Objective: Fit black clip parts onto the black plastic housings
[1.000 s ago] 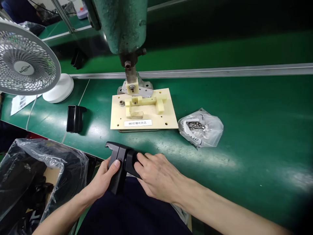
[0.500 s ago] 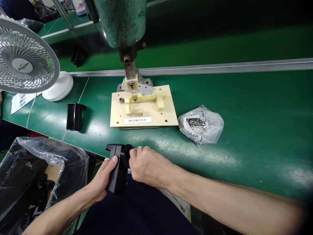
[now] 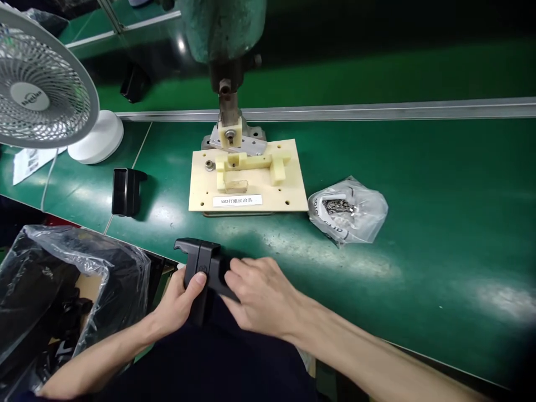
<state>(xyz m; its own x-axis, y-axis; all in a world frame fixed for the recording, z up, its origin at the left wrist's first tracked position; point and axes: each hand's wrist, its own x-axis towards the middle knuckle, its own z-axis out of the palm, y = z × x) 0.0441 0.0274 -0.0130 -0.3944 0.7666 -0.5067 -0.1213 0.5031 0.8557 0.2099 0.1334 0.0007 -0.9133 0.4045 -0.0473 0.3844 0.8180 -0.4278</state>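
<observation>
Both hands are on the black part at the near desk edge, just above the lap. Left hand is closed on its lower body, thumb pressed on the front face by the small round hole. Right hand has changed: half a second ago it was bunched into a fist against the part's right side; now the fingers lie flatter and wrap the right half, much like the grip a second ago. The part sits slightly more upright and a bit further left too. Reads like a press or seat motion between two halves just finished and the grip reset; can't tell whether anything snapped home.

Pose: left forearm comes in low from the left, wrist bent up. Right forearm crosses from the far right, wrist straight, palm down over the part.

Ahead of the hands: jig plate under the green press. Right of the jig: bag of small metal pieces. Ahead-left: a second black part standing on the desk, fan beyond it. Left of the hands, below desk level: lined box of dark parts.
</observation>
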